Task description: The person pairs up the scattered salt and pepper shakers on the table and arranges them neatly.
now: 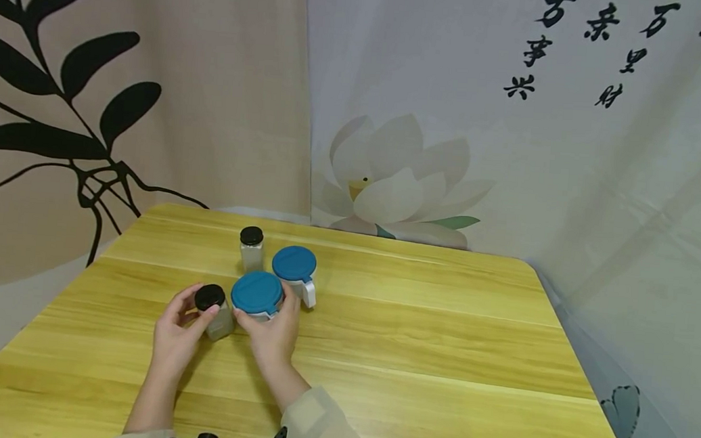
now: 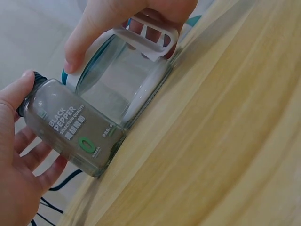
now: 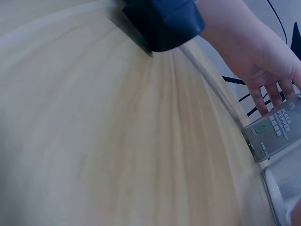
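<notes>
My left hand holds a glass black pepper jar near its black cap, thumb on one side and fingers on the other. The jar stands upright at the table surface, its label facing my body. Directly to its right is a clear glass seasoning pot with a blue lid, a white handle and some white contents low inside. My right hand grips this pot around the lid and handle side, thumb at the near left of the lid. In the left wrist view the pepper jar overlaps the pot's edge.
Behind them on the wooden table stand a second black-capped jar and another blue-lidded pot with a white handle. The table's far edge meets a printed curtain.
</notes>
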### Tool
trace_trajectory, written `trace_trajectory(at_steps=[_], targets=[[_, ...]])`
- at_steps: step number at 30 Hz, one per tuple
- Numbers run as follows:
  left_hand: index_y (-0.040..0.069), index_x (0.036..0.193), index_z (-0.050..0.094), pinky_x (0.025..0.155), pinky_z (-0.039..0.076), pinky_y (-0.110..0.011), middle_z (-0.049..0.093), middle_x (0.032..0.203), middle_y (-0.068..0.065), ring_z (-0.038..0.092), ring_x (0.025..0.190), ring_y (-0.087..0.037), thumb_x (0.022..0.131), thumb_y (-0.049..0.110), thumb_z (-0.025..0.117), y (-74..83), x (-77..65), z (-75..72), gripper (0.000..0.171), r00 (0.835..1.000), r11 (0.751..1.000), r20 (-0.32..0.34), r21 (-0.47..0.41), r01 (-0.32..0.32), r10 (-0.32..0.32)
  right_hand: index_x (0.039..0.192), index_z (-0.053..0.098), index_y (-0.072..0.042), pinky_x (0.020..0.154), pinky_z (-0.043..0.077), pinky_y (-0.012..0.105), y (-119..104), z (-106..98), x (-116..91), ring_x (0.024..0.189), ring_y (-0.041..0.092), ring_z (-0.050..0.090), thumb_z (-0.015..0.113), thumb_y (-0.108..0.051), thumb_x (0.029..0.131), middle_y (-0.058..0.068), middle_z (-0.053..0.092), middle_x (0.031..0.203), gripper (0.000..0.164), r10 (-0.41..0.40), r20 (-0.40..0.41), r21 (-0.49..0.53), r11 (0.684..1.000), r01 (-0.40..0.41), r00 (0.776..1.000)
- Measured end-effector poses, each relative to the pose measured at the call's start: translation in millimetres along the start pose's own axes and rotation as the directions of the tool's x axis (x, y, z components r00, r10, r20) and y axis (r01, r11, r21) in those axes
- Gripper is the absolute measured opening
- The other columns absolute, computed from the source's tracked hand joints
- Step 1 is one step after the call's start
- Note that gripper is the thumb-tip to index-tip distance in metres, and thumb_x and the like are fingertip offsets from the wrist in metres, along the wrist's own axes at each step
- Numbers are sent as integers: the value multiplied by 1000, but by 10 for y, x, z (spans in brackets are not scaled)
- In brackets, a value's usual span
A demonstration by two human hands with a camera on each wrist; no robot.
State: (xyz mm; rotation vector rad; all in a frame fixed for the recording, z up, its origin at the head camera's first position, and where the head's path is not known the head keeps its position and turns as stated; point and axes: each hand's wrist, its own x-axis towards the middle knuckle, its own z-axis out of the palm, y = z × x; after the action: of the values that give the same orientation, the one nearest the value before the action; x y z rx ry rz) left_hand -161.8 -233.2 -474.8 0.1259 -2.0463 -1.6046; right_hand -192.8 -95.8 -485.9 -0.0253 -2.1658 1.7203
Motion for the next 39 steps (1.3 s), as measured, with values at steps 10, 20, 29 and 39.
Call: trace_trajectory(at_steps=[10,20,29,39], targets=[[-1,127,57,80,45,-15,59,102,6,55,96,-6,85,-2,70,-24,-11,5,44,1000,1000,-12,10,-28,28,131,47,-12,96,42,47,17,-49,-27,117,20,50,92,-30,61,-3,51,125,85,-5,13,67,998,4,1000],[-1,127,57,80,45,-15,59,102,9,55,96,-5,84,-2,71,-38,-6,-5,45,999,1000,-20,9,-26,26,130,48,-11,94,43,46,39,-100,-44,113,20,51,92,-31,61,-3,51,121,84,-17,21,57,998,16,1000],[-8,126,55,80,45,-16,60,102,1,55,93,-6,84,-8,69,168,-50,8,45,1000,1000,-16,9,-25,25,130,49,-13,94,43,44,50,-125,-57,113,17,51,92,-30,60,-5,51,121,84,-6,21,74,997,5,1000],[-4,126,57,81,45,-16,61,103,0,56,94,-8,84,-5,69,-20,-1,-1,44,999,999,-13,-5,-47,47,127,52,-13,92,44,45,41,-148,-60,111,18,52,92,-28,59,-5,53,119,80,-24,4,90,996,24,1000]])
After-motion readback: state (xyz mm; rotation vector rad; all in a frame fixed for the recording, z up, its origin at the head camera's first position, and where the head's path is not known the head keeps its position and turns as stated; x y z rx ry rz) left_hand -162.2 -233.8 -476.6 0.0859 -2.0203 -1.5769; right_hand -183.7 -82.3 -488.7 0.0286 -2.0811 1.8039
